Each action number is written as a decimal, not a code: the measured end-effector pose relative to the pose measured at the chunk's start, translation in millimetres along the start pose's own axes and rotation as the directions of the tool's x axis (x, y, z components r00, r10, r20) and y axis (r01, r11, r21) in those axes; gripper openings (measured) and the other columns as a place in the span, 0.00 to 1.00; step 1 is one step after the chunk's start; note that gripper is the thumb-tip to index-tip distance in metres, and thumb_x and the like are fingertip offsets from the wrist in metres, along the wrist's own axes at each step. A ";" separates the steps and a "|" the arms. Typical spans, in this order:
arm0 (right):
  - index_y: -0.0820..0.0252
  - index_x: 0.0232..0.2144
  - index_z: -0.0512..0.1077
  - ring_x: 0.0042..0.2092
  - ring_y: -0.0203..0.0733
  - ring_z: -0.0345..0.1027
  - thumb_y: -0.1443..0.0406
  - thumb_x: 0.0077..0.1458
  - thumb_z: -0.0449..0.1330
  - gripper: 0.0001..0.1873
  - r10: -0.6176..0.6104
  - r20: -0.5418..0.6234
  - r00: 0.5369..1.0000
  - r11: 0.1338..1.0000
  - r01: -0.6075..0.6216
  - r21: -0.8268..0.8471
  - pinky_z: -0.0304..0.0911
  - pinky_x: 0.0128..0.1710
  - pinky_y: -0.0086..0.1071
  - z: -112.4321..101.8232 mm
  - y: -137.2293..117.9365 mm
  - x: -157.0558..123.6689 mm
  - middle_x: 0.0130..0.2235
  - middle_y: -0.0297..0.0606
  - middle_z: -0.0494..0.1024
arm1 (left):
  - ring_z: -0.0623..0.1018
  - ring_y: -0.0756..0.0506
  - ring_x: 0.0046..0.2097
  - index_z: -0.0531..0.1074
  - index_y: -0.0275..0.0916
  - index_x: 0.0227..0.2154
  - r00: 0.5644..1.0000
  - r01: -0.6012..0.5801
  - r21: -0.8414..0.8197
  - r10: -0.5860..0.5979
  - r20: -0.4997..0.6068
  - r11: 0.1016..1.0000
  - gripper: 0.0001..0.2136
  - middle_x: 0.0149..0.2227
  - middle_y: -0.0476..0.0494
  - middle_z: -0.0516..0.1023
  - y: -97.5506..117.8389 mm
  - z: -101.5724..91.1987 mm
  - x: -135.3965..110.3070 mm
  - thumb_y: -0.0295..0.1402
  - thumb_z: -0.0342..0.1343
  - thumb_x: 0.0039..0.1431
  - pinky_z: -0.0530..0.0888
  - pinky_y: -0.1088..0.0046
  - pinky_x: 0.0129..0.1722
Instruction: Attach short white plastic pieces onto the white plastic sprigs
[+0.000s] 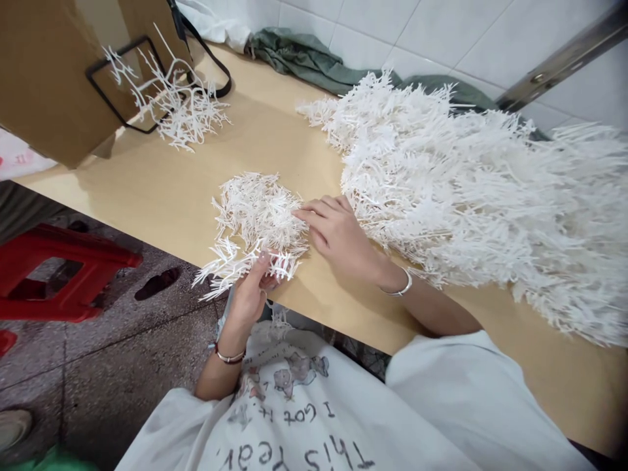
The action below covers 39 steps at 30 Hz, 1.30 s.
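White, thin and much branched, the sprigs (223, 265) are seen in the head view gripped in the left hand (255, 278), at the near edge of the table (122, 190). The left thumb is pressed down over them and the fingers are folded beneath, so that the bundle is firmly pinched. Its long axis is laid crosswise to the body, with the forked tips splayed out to the left and a shorter end shown to the right of the thumb.

Just beyond the bundle, on the side away from the body, a small pile (258, 206) of similar white pieces is spread on the tabletop; where the two overlap in sight, it cannot be told whether they are touching.

The right hand (333, 229) is held palm down at the right side of this pile, its fingers bent, kept close together and pointed left. The pile's edge is met by the fingertips, but whether a piece is pinched between them and the thumb cannot be told. From those fingertips the pile lies directly to the left, while the gripped bundle lies to the left and nearer the body. The pile's right edge is thus nearest to the right hand, its near edge to the left. To the right of the right hand, a far larger heap (466, 176) is banked.
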State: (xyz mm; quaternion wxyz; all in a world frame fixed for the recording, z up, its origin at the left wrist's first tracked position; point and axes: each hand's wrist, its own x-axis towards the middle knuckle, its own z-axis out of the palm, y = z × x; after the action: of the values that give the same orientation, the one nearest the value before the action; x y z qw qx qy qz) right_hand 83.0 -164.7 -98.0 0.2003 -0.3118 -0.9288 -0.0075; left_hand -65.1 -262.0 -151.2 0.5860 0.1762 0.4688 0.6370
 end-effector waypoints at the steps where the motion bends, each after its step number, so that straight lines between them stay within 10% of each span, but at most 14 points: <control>1: 0.62 0.44 0.71 0.44 0.47 0.64 0.75 0.57 0.49 0.16 0.011 -0.010 1.000 1.000 -0.011 0.004 0.54 0.43 0.41 1.6 -1.6 -0.6 0.43 0.43 0.75 | 0.68 0.51 0.24 0.75 0.41 0.26 1.000 0.012 -0.024 -0.012 -0.006 1.000 0.11 0.24 0.50 0.72 -0.6 0.4 0.1 0.44 0.61 0.47 0.66 0.76 0.22; 9: 0.60 0.33 0.72 0.34 0.37 0.67 0.63 0.58 0.56 0.07 -0.035 -0.148 0.988 0.926 0.088 0.367 0.59 0.39 0.34 -7.1 -16.0 -4.4 0.31 0.36 0.76 | 0.74 0.46 0.30 0.74 0.40 0.29 0.999 0.035 -0.030 -0.036 -0.002 0.999 0.19 0.26 0.45 0.75 -9.0 -1.5 2.5 0.52 0.57 0.47 0.71 0.72 0.28; 16: 0.64 0.43 0.70 0.41 0.38 0.67 0.63 0.55 0.60 0.14 -0.076 -0.119 0.990 0.778 0.134 0.614 0.63 0.41 0.33 -9.6 -27.0 -5.4 0.38 0.42 0.74 | 0.76 0.42 0.46 0.75 0.41 0.40 0.975 -0.037 0.423 -0.060 0.214 0.905 0.19 0.42 0.42 0.78 -5.9 -12.8 -7.5 0.49 0.49 0.57 0.74 0.67 0.44; 22: 0.64 0.39 0.71 0.34 0.31 0.63 0.63 0.56 0.60 0.10 -0.060 0.078 0.995 0.559 -0.031 0.828 0.62 0.35 0.28 -10.5 -27.4 -3.9 0.35 0.38 0.73 | 0.79 0.45 0.38 0.77 0.43 0.31 0.762 -0.559 0.506 0.166 0.626 0.657 0.15 0.31 0.47 0.79 4.9 -21.3 -3.3 0.46 0.50 0.54 0.77 0.70 0.39; 27: 0.64 0.31 0.71 0.29 0.28 0.61 0.66 0.55 0.60 0.05 -0.059 0.254 0.965 0.364 -0.216 0.906 0.59 0.29 0.24 -15.8 -31.2 -7.1 0.28 0.32 0.71 | 0.75 0.48 0.27 0.73 0.40 0.23 0.660 -0.413 0.571 -0.199 0.725 0.709 0.16 0.22 0.47 0.74 22.1 -16.6 -15.6 0.41 0.46 0.61 0.75 0.72 0.32; 33: 0.63 0.28 0.66 0.24 0.27 0.64 0.64 0.56 0.58 0.09 0.094 0.441 0.892 0.063 -0.448 0.892 0.61 0.26 0.23 -24.3 -43.2 -8.6 0.23 0.30 0.71 | 0.75 0.45 0.38 0.72 0.39 0.23 0.852 -0.397 0.568 0.059 0.520 0.721 0.17 0.31 0.44 0.77 30.2 -17.2 -33.0 0.40 0.46 0.62 0.70 0.67 0.48; 39: 0.63 0.27 0.66 0.24 0.26 0.65 0.62 0.55 0.60 0.11 0.155 0.497 0.854 -0.183 -0.470 0.864 0.63 0.26 0.21 -28.3 -51.3 -12.1 0.22 0.29 0.73 | 0.74 0.43 0.44 0.74 0.41 0.38 0.899 -0.377 0.473 0.193 0.393 0.796 0.14 0.39 0.44 0.77 16.8 -22.9 -27.9 0.43 0.48 0.60 0.68 0.65 0.51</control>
State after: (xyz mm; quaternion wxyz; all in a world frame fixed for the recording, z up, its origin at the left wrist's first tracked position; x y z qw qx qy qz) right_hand 72.3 -216.9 -70.8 0.2546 -0.2819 -0.5350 0.7547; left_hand -85.6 -294.2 -140.1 0.4776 0.5051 0.4926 0.5236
